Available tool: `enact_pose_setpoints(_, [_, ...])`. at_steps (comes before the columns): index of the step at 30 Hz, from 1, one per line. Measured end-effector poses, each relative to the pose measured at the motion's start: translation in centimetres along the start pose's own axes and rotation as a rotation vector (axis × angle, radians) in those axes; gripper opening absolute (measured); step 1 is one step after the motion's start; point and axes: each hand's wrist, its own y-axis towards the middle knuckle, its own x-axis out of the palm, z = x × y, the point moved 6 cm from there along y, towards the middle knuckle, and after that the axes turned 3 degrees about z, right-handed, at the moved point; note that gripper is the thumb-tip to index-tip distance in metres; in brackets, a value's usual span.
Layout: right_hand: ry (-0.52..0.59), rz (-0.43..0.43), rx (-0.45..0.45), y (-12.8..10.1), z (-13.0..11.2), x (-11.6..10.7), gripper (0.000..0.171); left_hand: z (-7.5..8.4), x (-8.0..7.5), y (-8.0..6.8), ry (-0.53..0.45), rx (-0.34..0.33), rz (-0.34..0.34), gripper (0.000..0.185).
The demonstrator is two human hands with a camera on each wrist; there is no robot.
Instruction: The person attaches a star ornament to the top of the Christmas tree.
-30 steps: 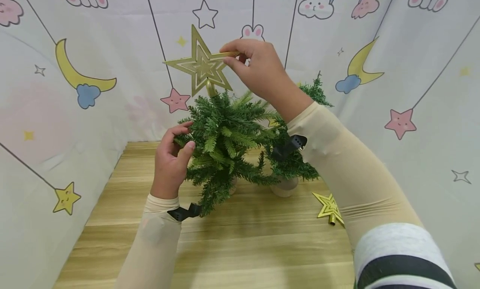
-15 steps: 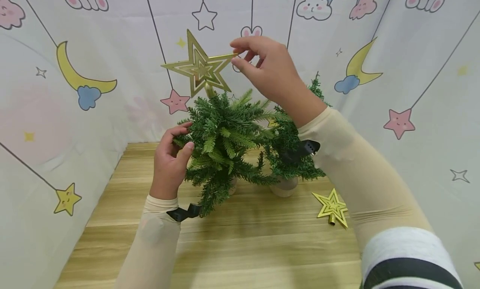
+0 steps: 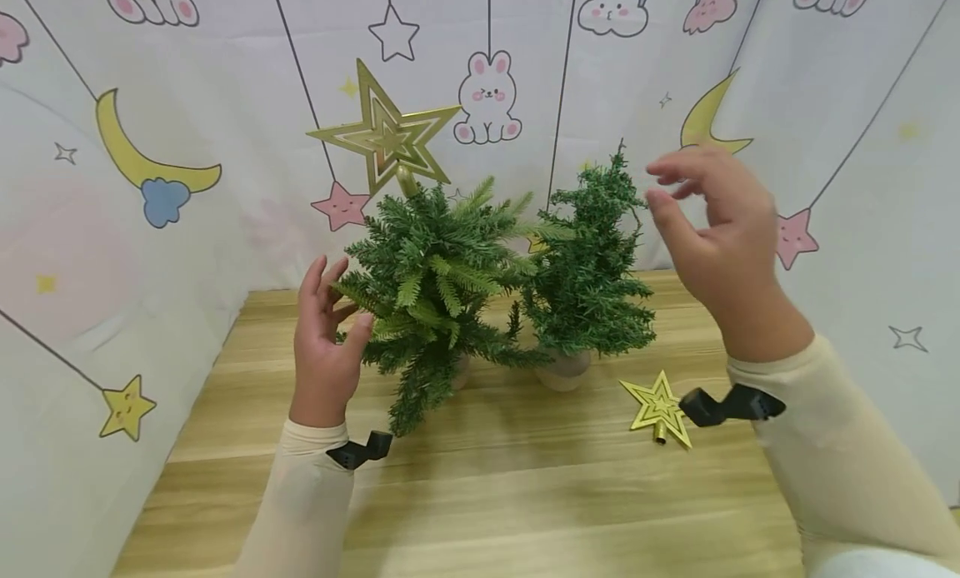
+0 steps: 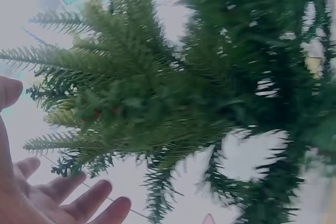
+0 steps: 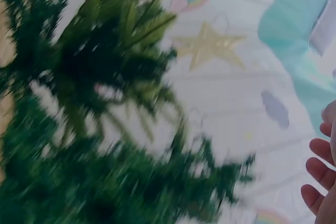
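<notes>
The gold star topper (image 3: 384,137) sits on the tip of the nearer small tree (image 3: 431,286), which stands toward the back edge of the wooden tabletop (image 3: 480,495), left of the middle. The star leans a little to one side on its stem, so the step in hand reads as letting go and checking that it sits firm.

The left hand (image 3: 324,345) hovers at the tree's left flank with its fingers spread and loose; the fingertips are at the needle tips, and whether they touch cannot be told. To do this well, that hand should stay close enough to steady the trunk without bending the branches.

The right hand (image 3: 712,228) is up in the air with its fingers relaxed and apart, holding nothing, just beside the top of the second tree (image 3: 588,278), which stands bare to the right of the first. A second gold star (image 3: 660,405) lies flat on the tabletop nearer the right edge, in front of that tree.

A judgement only: the mounted star looks light and top-heavy, so any brush against the branches could tip it.
</notes>
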Motion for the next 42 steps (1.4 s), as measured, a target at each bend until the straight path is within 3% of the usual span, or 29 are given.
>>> enact_pose_setpoints(5, [-0.195,0.036,0.192,-6.4,5.7,-5.5,0.02,-1.6,-0.1,-2.1,0.045,0.076,0.054,0.078])
enact_pose_setpoints(8, [-0.301,0.009,0.366,-11.6,9.4,-7.9,0.02,-2.8,0.3,-3.5,0.12,0.072,0.068,0.085])
enact_pose_setpoints(10, [-0.352,-0.04,0.509,-15.3,11.2,-8.8,0.022,-2.5,0.8,-4.6,0.171,0.093,0.098,0.084])
enact_pose_setpoints(13, [-0.414,-0.213,0.704,-21.1,13.6,-9.3,0.033,-1.1,1.7,-6.7,0.175,0.258,0.245,0.059])
enact_pose_setpoints(15, [-0.437,-0.371,0.811,-24.7,15.0,-9.2,0.045,0.4,2.7,-8.2,0.145,0.45,0.344,0.039])
enact_pose_setpoints(17, [-0.451,-0.528,0.882,-27.8,16.3,-9.0,0.059,1.3,4.1,-9.4,0.126,0.625,0.384,0.026])
enact_pose_setpoints(20, [-0.463,-0.695,0.961,-31.3,17.9,-8.5,0.082,1.9,6.5,-10.2,0.107,0.775,0.291,0.018])
enact_pose_setpoints(25, [-0.511,-0.87,0.986,-34.4,18.9,-7.4,0.106,2.8,10.4,-9.5,0.141,0.833,0.055,0.018])
enact_pose_setpoints(30, [-0.579,-0.902,0.956,-35.4,19.0,-6.8,0.108,4.2,15.0,-8.6,0.295,0.789,-0.181,0.035])
enact_pose_setpoints(34, [-0.586,-0.905,0.981,-35.6,19.1,-6.6,0.106,5.3,18.4,-7.7,0.347,0.68,-0.283,0.053])
enact_pose_setpoints(37, [-0.57,-0.906,0.992,-35.5,19.2,-6.5,0.106,5.0,20.2,-6.1,0.296,0.488,-0.299,0.066])
enact_pose_setpoints(42, [-0.525,-0.913,1.015,-35.2,19.5,-6.5,0.101,2.8,22.5,-3.1,0.233,0.092,-0.306,0.079])
